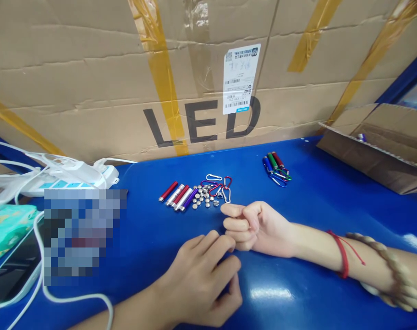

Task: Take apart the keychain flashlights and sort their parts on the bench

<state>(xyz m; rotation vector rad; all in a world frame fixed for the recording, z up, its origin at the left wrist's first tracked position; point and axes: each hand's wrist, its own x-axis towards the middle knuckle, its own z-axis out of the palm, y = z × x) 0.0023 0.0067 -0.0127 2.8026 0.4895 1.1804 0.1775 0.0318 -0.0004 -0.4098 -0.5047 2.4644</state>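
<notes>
My left hand is over the blue table, knuckles up and fingers curled inward. Its fingertips meet the fingers of my right hand, which is curled closed with the thumb folded over. Whatever may be between the fingers is hidden. Just beyond my hands lies a row of small red, silver and purple metal tubes, like mini flashlight bodies. Beside them are several small round silver button-like pieces. Loose carabiner clips in red, silver and purple lie next to these.
Farther right lie three small flashlights with carabiners. An open cardboard box stands at the right edge. A large carton closes off the back. At left are a power strip, white cables and a phone.
</notes>
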